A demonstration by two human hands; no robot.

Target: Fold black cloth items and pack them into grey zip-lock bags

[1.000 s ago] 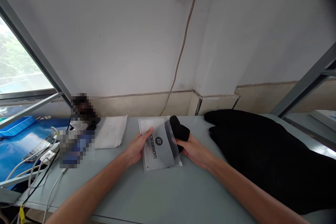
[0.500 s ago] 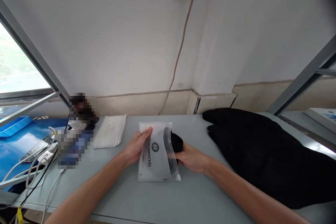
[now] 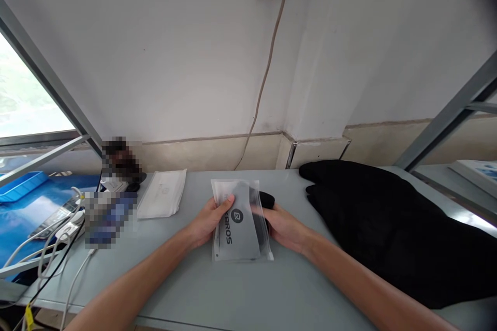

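Over the middle of the table is a frosted zip bag (image 3: 243,238) with dark lettering and a round logo. My left hand (image 3: 209,220) grips its left side, thumb on the front face and fingers behind. At the bag's open right edge, my right hand (image 3: 285,225) holds a folded black cloth item (image 3: 266,199), with the fingertips inside the opening. Most of the cloth shows as a dark grey shape through the bag; a small black part sticks out at the right. The zip slider hangs at the lower right corner.
A stack of flat frosted bags (image 3: 163,194) lies to the left. A large heap of black fabric (image 3: 392,227) covers the table's right side. White cables (image 3: 64,238) and a blue tray (image 3: 23,186) are at the far left. Metal frame bars stand on both sides.
The black cloth has gone further into the bag, and less of it sticks out. Both hands and the bag have shifted slightly to the right.
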